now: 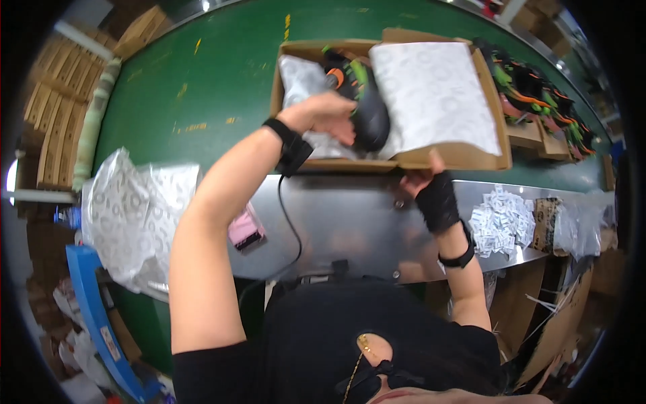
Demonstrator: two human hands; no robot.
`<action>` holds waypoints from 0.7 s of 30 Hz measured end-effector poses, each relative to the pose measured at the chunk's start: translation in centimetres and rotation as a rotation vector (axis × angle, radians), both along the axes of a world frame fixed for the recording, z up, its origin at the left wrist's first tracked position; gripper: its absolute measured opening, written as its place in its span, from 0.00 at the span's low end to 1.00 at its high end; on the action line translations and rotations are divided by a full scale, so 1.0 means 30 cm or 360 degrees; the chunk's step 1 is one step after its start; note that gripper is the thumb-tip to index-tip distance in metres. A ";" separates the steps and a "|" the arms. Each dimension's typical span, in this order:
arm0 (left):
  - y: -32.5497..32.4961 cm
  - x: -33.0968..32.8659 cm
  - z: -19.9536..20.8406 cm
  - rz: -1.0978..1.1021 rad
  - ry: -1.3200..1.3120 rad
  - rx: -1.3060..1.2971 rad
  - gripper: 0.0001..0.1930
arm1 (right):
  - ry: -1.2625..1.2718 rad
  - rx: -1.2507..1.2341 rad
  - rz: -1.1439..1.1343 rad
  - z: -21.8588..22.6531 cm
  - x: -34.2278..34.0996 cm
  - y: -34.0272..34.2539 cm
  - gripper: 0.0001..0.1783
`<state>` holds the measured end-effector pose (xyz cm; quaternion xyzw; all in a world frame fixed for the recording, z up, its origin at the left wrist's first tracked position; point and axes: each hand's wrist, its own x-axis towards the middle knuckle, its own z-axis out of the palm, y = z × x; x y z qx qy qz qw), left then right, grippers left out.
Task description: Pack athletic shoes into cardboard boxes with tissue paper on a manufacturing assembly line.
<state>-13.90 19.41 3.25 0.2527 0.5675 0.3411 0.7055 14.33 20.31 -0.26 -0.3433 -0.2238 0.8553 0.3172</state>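
A shallow cardboard shoe box (274,94) rests on the metal bench. In its left part is a black shoe (371,118) with green and orange trim, toe toward me. Patterned white wrapping paper (299,77) sits left of the shoe, and a broad sheet of it (431,94) covers the right part. My left hand (328,116) reaches into the box against the shoe's left side, thumb and fingers apart; whether it presses the shoe or the paper I cannot tell. At the near rim, my right hand (425,180) grips the box, thumb on top.
Patterned paper sheets (128,215) lie at the left, near a pink pad (246,227). A pile of small white packets (503,221) sits on the right of the metal bench (343,215). More shoes (531,94) line the far right. A black cable (291,222) crosses the bench.
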 end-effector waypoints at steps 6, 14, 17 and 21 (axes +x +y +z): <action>-0.160 -0.222 0.201 0.0712 0.0371 0.0538 0.25 | -0.1038 0.1808 -0.0433 -0.003 -0.103 0.115 0.24; -0.369 -0.064 0.011 0.0844 0.0668 0.0312 0.43 | -0.2123 0.3428 0.0074 -0.083 -0.186 0.071 0.32; -0.316 0.086 -0.183 0.1354 0.1295 0.0621 0.28 | -0.2155 0.3402 0.0241 -0.067 -0.128 0.067 0.32; -0.312 0.116 -0.204 0.1345 0.1191 0.0638 0.27 | -0.2193 0.3371 0.0378 -0.043 -0.063 0.091 0.36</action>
